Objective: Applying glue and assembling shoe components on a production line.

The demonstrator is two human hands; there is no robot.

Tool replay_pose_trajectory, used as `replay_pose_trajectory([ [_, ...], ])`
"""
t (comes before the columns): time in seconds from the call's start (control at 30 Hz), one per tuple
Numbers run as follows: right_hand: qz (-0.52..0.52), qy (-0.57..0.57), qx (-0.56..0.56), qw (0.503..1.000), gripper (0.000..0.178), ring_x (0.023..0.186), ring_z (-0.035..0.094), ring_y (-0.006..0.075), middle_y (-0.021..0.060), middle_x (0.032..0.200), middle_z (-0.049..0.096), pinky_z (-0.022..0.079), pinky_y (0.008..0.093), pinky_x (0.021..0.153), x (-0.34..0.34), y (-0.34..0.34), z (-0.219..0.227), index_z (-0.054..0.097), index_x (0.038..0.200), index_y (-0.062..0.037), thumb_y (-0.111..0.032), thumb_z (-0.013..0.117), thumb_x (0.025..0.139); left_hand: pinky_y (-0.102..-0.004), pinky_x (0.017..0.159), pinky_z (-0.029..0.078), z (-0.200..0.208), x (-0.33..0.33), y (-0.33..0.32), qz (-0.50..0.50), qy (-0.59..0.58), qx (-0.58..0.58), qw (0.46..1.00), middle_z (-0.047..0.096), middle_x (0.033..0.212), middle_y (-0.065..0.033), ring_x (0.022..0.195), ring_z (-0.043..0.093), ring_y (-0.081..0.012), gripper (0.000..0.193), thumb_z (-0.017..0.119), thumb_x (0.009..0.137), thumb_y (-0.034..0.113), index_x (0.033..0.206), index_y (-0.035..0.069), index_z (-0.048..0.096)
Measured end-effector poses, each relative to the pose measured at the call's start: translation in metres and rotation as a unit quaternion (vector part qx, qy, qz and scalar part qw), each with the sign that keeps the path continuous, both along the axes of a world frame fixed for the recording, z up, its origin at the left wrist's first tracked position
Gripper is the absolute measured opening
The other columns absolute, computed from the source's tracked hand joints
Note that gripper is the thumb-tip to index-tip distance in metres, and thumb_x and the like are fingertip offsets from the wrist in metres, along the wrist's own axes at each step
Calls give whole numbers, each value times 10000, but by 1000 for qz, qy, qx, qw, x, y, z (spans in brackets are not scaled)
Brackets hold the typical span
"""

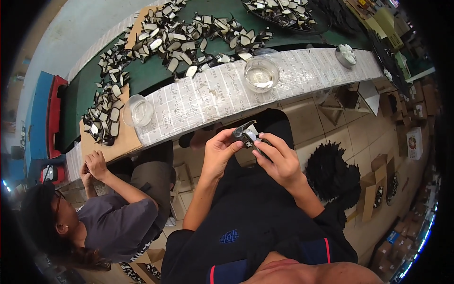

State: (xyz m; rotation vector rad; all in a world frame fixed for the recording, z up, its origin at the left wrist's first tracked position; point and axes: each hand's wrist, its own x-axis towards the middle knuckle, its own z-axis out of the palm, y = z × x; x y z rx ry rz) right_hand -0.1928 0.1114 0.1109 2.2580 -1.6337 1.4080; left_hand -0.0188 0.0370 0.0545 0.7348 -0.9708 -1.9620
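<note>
In front of my chest, both hands hold one small black piece with a pale, whitish flap (251, 134). My left hand (221, 147) pinches its black end between thumb and fingers. My right hand (280, 160) grips the pale side, its fingertips close to the left ones. The exact kind of the piece is not clear, and fingers partly cover it. Many similar black pieces with pale oval faces lie in a loose heap (175, 40) on the green bench top (226, 10) ahead.
Along the bench's pale front strip stand a clear round tub (261, 75), a clear cup (140, 111) and a cup of white wads (346, 56). A co-worker (113, 215) sits at my left, hands near the cardboard (111, 152). Black strips (331, 173) pile at my right near open cartons (373, 189).
</note>
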Motion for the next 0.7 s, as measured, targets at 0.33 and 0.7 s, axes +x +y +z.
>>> replay_pose_trajectory([
  [0.33,14,-146,84,986,275,890,689,234,148,1078,663,573,291,721,-3,5,0,685,1050,-5,-1,765,787,-327,889,561,-5,0,4,-1,11,27,1000,670,1121,-97,1003,645,-157,356,695,895,40,1228,-45,602],
  [0.7,-5,-299,142,944,255,921,667,171,123,1109,647,578,269,733,-19,10,2,673,1090,6,13,717,840,-348,901,563,-4,3,6,-11,-19,21,1000,664,1143,-116,1032,647,-184,372,686,904,50,1248,-52,589],
])
